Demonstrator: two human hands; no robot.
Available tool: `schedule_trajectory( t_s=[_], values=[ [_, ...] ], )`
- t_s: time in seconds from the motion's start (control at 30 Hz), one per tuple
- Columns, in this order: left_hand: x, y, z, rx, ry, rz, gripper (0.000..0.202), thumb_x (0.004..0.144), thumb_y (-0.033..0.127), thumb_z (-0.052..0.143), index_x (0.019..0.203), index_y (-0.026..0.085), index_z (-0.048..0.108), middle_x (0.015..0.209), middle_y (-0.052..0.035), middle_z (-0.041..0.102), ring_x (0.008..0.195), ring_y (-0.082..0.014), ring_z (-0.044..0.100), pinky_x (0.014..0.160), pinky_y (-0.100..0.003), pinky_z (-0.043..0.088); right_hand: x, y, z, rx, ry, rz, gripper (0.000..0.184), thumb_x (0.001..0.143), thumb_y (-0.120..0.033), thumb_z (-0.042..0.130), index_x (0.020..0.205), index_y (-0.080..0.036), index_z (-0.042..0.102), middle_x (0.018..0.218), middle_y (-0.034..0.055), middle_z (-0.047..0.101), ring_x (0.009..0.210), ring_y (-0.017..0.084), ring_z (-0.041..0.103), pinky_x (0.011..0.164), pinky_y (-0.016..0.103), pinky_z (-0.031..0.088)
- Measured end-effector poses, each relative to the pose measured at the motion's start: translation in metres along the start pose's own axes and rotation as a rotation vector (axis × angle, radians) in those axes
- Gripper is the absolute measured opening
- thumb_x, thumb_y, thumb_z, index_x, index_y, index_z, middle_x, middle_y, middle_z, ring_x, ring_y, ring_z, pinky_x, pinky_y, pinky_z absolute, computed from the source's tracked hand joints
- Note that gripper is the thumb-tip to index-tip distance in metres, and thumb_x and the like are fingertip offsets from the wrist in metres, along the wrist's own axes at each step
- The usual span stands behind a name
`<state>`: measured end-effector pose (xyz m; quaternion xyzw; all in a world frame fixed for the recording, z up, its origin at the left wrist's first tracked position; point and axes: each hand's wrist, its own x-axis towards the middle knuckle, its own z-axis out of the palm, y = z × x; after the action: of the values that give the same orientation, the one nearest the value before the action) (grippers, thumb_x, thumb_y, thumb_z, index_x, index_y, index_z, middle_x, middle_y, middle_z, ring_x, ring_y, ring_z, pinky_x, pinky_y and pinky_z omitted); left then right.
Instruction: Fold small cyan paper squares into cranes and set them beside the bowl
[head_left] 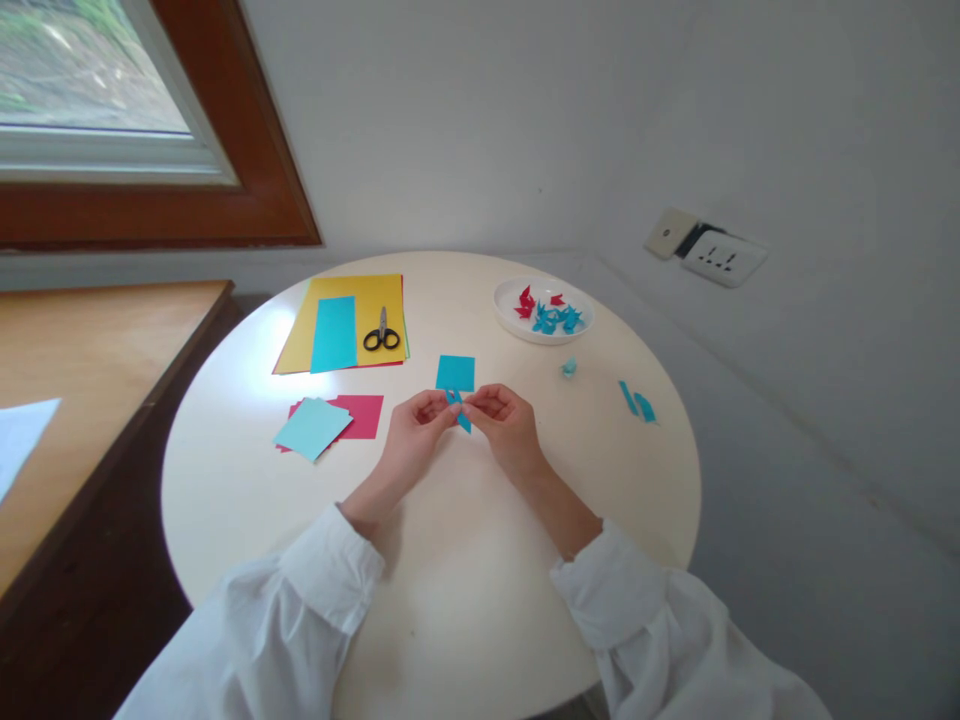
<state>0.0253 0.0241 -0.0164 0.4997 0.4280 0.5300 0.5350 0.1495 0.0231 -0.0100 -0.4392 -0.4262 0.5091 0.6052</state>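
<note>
Round white table (pixel 465 580), dish (pixel 517 328) of red and blue paper shapes (pixel 551 320), both hands (pixel 412 430) (pixel 508 428) pinching folded blue paper (pixel 464 421)

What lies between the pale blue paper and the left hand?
In the head view, pink paper sticks out from under the pale blue paper toward the left hand; then comes a narrow strip of table.

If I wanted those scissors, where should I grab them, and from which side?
Probably by the black loops of the scissors, coming from the person's side of the table. They lie on the yellow sheet with loops toward the person and blades pointing away, so that approach should avoid the tips.
</note>
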Motion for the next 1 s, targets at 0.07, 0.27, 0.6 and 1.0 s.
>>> schedule_trajectory(
  t_s=[0.07,0.27,0.6,1.0],
  values=[
    [0.000,0.000,-0.001,-0.005,-0.006,-0.002,0.023,0.067,0.035,0.068,0.075,0.014,0.065,0.072,-0.0036,0.063,0.068,-0.0141,0.057,0.067,-0.028,0.045,0.000,0.001,0.000,-0.017,-0.017,-0.010,0.019,0.054,-0.024,0.071,0.064,-0.019,0.055,0.062,-0.0026,0.062,0.059,0.011,0.058,0.061,0.025,0.047],
    [0.000,0.004,0.000,-0.052,0.023,-0.026,0.016,0.065,0.029,0.069,0.064,0.015,0.062,0.063,-0.0003,0.060,0.063,-0.0125,0.055,0.064,-0.026,0.044,-0.001,0.004,0.000,-0.144,-0.081,-0.030,0.017,0.059,-0.029,0.067,0.064,-0.019,0.054,0.061,-0.0024,0.059,0.058,0.011,0.056,0.057,0.025,0.045],
    [-0.003,0.015,0.005,-0.245,-0.032,-0.099,0.019,0.067,0.027,0.068,0.059,0.014,0.056,0.052,0.0012,0.055,0.051,-0.0110,0.053,0.055,-0.026,0.042,0.000,0.006,-0.004,-0.301,-0.288,-0.037,0.022,0.070,-0.038,0.060,0.060,-0.018,0.061,0.056,-0.0011,0.061,0.056,0.012,0.056,0.059,0.025,0.045],
    [0.000,0.017,0.003,-0.203,0.083,-0.104,0.022,0.061,0.033,0.071,0.063,0.014,0.062,0.058,0.0004,0.058,0.053,-0.0099,0.052,0.053,-0.025,0.042,-0.002,0.007,-0.003,-0.336,-0.286,-0.015,0.027,0.067,-0.042,0.063,0.056,-0.018,0.056,0.051,-0.0026,0.057,0.048,0.010,0.051,0.051,0.023,0.042]
  ],
)
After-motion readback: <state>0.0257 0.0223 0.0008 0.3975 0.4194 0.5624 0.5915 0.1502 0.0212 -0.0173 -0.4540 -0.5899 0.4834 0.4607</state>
